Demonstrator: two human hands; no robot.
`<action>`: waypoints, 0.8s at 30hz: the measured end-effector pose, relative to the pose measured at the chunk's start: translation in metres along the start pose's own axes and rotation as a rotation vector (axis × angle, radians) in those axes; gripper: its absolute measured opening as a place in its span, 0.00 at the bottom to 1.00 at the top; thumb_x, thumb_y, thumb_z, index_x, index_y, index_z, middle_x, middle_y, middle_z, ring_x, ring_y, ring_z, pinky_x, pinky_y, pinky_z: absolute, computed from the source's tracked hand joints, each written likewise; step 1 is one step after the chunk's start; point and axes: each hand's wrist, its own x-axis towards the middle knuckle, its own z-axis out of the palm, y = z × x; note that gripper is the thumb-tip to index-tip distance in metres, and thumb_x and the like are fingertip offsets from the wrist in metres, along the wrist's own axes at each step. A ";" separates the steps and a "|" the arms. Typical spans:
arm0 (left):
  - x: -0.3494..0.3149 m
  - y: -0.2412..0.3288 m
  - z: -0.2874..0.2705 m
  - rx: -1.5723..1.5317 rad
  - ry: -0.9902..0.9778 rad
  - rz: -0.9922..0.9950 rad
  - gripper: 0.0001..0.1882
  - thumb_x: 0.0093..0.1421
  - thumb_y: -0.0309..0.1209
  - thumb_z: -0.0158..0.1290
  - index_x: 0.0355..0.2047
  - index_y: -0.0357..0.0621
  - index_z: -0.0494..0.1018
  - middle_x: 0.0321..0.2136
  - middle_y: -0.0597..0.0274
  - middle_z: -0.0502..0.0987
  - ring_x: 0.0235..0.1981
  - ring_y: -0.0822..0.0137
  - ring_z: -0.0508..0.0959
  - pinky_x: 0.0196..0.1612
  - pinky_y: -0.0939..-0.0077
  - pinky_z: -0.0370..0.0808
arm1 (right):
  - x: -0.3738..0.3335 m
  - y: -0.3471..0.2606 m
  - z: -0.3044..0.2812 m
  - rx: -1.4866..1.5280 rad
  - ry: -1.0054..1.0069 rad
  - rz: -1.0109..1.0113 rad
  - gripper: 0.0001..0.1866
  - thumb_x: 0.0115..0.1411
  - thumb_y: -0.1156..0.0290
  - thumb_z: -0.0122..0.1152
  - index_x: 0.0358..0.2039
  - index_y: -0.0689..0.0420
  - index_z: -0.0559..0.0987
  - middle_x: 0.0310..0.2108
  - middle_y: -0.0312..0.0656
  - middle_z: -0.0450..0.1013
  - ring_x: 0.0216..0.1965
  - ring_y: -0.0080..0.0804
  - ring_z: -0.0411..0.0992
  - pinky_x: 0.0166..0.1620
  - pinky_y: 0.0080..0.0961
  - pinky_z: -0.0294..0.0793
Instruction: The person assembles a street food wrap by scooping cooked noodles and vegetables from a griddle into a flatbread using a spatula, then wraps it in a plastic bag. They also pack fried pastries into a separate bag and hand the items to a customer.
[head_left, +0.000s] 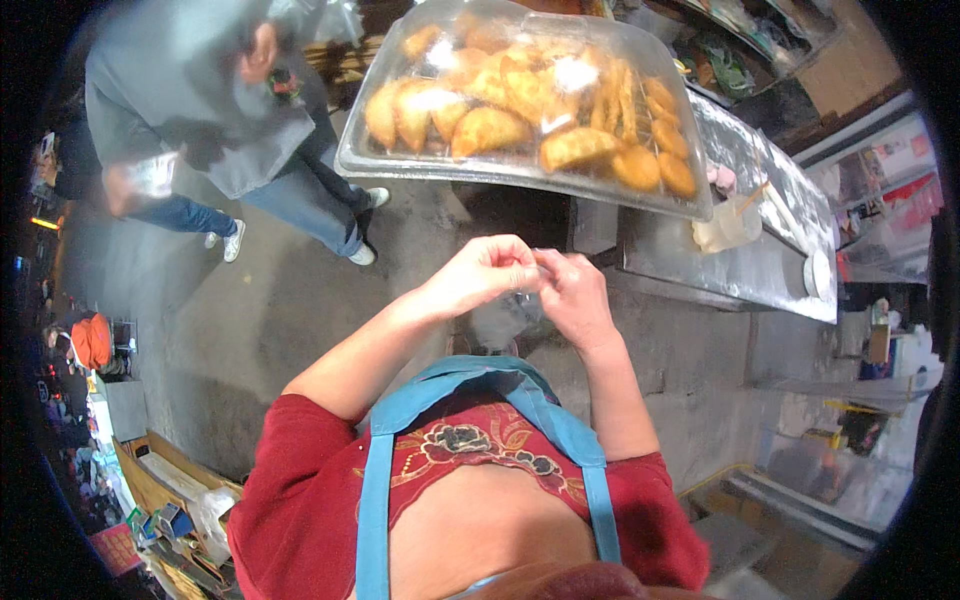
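Observation:
My left hand [497, 268] and my right hand [573, 297] meet in front of my chest, fingertips pinched close together. Below them hangs a small see-through plastic bag [503, 322], its top gathered between the fingers of both hands. What the bag holds, if anything, is too blurred to make out. Just beyond my hands stands a clear plastic display cover [545, 180], through which golden fried pastries [490, 132] show: half-moon turnovers, round ones and long twisted ones. Neither hand touches the cover.
To the right runs a metal worktable [680, 262], dusted with white, bearing a translucent plastic jug [728, 228] and a rolling pin [785, 215]. A person in a grey jacket [215, 100] stands at the far left. Boxes [165, 480] crowd the near left.

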 end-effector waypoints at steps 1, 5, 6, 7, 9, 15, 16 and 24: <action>0.000 0.002 -0.003 0.141 -0.014 0.121 0.06 0.56 0.29 0.55 0.28 0.43 0.70 0.22 0.73 0.68 0.25 0.79 0.68 0.26 0.84 0.66 | 0.005 -0.003 -0.002 -0.041 -0.079 0.124 0.11 0.47 0.75 0.58 0.34 0.60 0.75 0.30 0.48 0.75 0.34 0.41 0.75 0.39 0.31 0.73; -0.017 0.012 -0.052 0.785 0.565 0.277 0.05 0.51 0.20 0.53 0.26 0.43 0.68 0.23 0.69 0.69 0.27 0.76 0.69 0.29 0.80 0.67 | 0.013 -0.007 -0.009 0.094 0.009 0.054 0.03 0.53 0.76 0.56 0.28 0.62 0.74 0.19 0.44 0.72 0.21 0.28 0.70 0.27 0.22 0.69; -0.023 0.013 -0.065 0.763 0.757 0.265 0.06 0.49 0.18 0.51 0.25 0.43 0.67 0.23 0.67 0.70 0.26 0.74 0.70 0.28 0.80 0.67 | 0.016 -0.007 -0.011 0.152 -0.087 0.108 0.03 0.54 0.75 0.56 0.27 0.62 0.74 0.18 0.44 0.71 0.20 0.25 0.69 0.27 0.22 0.68; -0.029 0.013 -0.074 0.609 0.838 0.300 0.06 0.49 0.17 0.49 0.25 0.42 0.67 0.23 0.66 0.70 0.26 0.71 0.70 0.28 0.79 0.68 | 0.018 -0.009 -0.012 0.152 -0.136 -0.001 0.05 0.53 0.75 0.58 0.26 0.62 0.73 0.17 0.41 0.70 0.20 0.22 0.67 0.27 0.22 0.68; -0.043 0.012 -0.084 0.081 0.966 0.200 0.07 0.49 0.16 0.46 0.25 0.42 0.66 0.23 0.64 0.71 0.23 0.69 0.71 0.25 0.78 0.67 | 0.037 -0.013 -0.019 0.164 -0.388 -0.004 0.06 0.53 0.73 0.59 0.26 0.63 0.74 0.19 0.38 0.70 0.22 0.21 0.68 0.28 0.21 0.68; -0.073 0.016 -0.076 -0.494 1.083 0.057 0.10 0.49 0.15 0.40 0.29 0.43 0.65 0.18 0.67 0.66 0.12 0.79 0.59 0.14 0.86 0.57 | 0.192 -0.010 -0.073 0.137 0.155 -0.259 0.13 0.55 0.70 0.55 0.40 0.62 0.76 0.37 0.43 0.74 0.38 0.29 0.72 0.41 0.25 0.72; -0.077 0.015 -0.073 -0.476 1.071 0.050 0.09 0.49 0.16 0.40 0.29 0.43 0.65 0.17 0.68 0.65 0.12 0.79 0.59 0.13 0.86 0.57 | 0.234 -0.007 -0.079 0.023 0.255 -0.376 0.16 0.55 0.70 0.55 0.43 0.61 0.74 0.41 0.46 0.72 0.42 0.35 0.72 0.45 0.29 0.71; -0.107 -0.023 -0.068 -0.463 1.024 -0.032 0.09 0.47 0.17 0.41 0.29 0.43 0.65 0.16 0.69 0.64 0.10 0.79 0.58 0.10 0.86 0.55 | 0.364 0.019 -0.075 -0.274 -0.056 -0.065 0.16 0.43 0.68 0.68 0.36 0.55 0.79 0.35 0.42 0.77 0.39 0.34 0.74 0.44 0.29 0.72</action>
